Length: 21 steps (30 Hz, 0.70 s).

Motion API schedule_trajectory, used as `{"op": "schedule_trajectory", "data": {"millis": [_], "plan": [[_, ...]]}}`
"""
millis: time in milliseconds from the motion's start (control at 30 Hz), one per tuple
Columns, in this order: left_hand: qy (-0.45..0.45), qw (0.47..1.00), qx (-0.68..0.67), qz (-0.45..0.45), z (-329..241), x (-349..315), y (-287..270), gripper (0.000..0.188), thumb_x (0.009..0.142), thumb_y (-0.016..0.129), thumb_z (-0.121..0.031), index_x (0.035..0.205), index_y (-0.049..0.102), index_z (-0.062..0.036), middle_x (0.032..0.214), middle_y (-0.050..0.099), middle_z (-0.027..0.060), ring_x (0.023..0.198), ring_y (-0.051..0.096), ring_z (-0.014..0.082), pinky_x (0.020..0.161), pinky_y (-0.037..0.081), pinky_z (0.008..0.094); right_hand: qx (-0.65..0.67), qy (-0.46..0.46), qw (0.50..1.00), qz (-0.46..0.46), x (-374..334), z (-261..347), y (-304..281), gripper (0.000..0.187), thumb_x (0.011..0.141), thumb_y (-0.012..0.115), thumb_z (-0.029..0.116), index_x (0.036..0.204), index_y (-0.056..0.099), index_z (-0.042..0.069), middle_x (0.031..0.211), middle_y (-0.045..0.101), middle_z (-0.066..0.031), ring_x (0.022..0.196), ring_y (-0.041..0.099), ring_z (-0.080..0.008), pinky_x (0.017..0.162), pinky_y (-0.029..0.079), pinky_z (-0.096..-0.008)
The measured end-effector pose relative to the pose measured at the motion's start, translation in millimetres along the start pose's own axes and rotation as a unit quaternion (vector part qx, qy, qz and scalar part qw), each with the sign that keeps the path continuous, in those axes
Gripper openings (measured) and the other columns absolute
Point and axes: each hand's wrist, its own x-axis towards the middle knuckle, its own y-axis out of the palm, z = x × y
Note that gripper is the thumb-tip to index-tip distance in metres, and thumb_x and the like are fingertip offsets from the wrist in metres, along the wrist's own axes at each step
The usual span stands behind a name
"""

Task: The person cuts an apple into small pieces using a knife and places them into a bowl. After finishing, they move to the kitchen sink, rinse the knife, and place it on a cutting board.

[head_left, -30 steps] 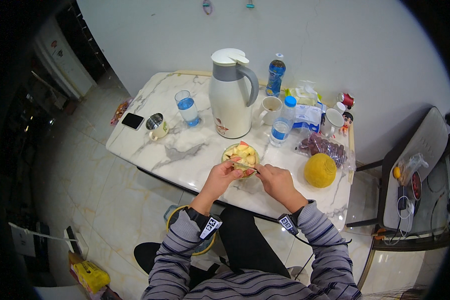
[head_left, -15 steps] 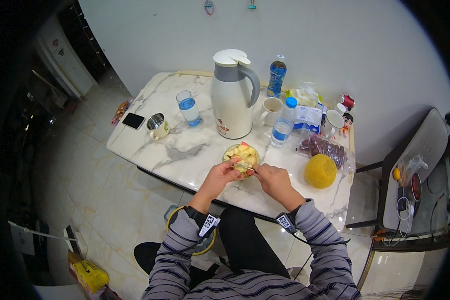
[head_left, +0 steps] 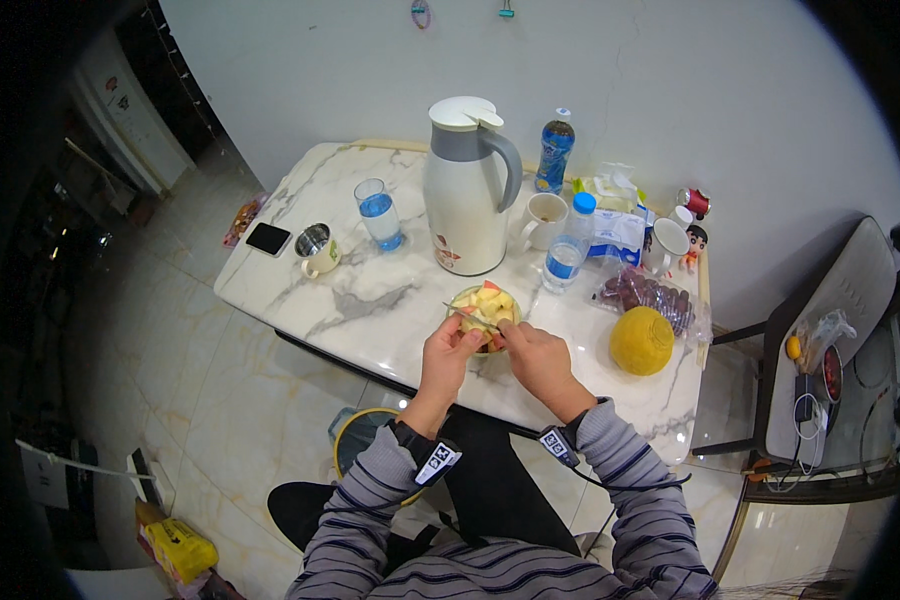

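Over a clear bowl heaped with pale apple chunks, some with red skin, both hands work close together. The fingers of my left hand are pinched around an apple piece, mostly covered by the fingers. My right hand grips a small knife, whose thin blade points left across the bowl toward the left fingertips. The knife's handle is hidden in the right fist. A large yellow round fruit sits on the table to the right of the bowl.
Behind the bowl stands a tall white thermos jug. A water bottle, mugs and bagged grapes are at the right. Leftward are a glass, a metal-lined cup and a phone. A yellow-rimmed bin stands below the table edge.
The left forearm has shifted right, and the right hand slightly left, bringing the hands closer. The knife blade now extends further left, over the left fingertips.
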Motion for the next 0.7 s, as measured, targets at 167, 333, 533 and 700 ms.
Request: {"op": "schedule_trajectory", "data": {"millis": [167, 333, 533, 700], "plan": [[-0.01, 0.996, -0.036, -0.077, 8, -5, 14, 0.044, 0.094, 0.057, -0.005, 0.135, 0.045, 0.0038, 0.115, 0.061, 0.0084, 0.099, 0.062, 0.0147, 0.09, 0.052, 0.0268, 0.005, 0.04, 0.999, -0.015, -1, 12, 7, 0.025, 0.088, 0.06, 0.022, 0.111, 0.056, 0.012, 0.075, 0.06, -0.0058, 0.061, 0.064, -0.0256, 0.049, 0.05, -0.0375], [0.0, 0.998, -0.014, -0.066, 6, -8, 9, 0.05, 0.093, 0.056, -0.002, 0.14, 0.038, 0.0036, 0.121, 0.058, 0.011, 0.104, 0.061, 0.0169, 0.092, 0.051, 0.029, 0.01, 0.084, 0.996, 0.005, -3, 14, 8, 0.024, 0.09, 0.058, 0.024, 0.111, 0.055, 0.012, 0.078, 0.062, -0.0084, 0.06, 0.065, -0.0282, 0.049, 0.051, -0.0401], [-0.027, 1.0, -0.01, -0.004, -4, -12, 2, 0.053, 0.093, 0.053, 0.004, 0.142, 0.036, 0.0046, 0.125, 0.055, 0.0114, 0.11, 0.057, 0.016, 0.096, 0.047, 0.0282, 0.0, 0.12, 0.991, 0.06, -3, 12, 0, 0.025, 0.091, 0.058, 0.026, 0.111, 0.056, 0.01, 0.08, 0.065, -0.0117, 0.062, 0.065, -0.0312, 0.051, 0.051, -0.0415], [-0.115, 0.98, -0.16, 0.023, -17, -12, -19, 0.042, 0.097, 0.052, -0.007, 0.136, 0.042, 0.0041, 0.122, 0.057, 0.0126, 0.107, 0.061, 0.0197, 0.096, 0.051, 0.0322, 0.011, 0.162, 0.985, 0.053, 0, 10, -12, 0.026, 0.092, 0.058, 0.025, 0.113, 0.057, 0.009, 0.086, 0.068, -0.0141, 0.067, 0.066, -0.0334, 0.057, 0.052, -0.0427]]}}
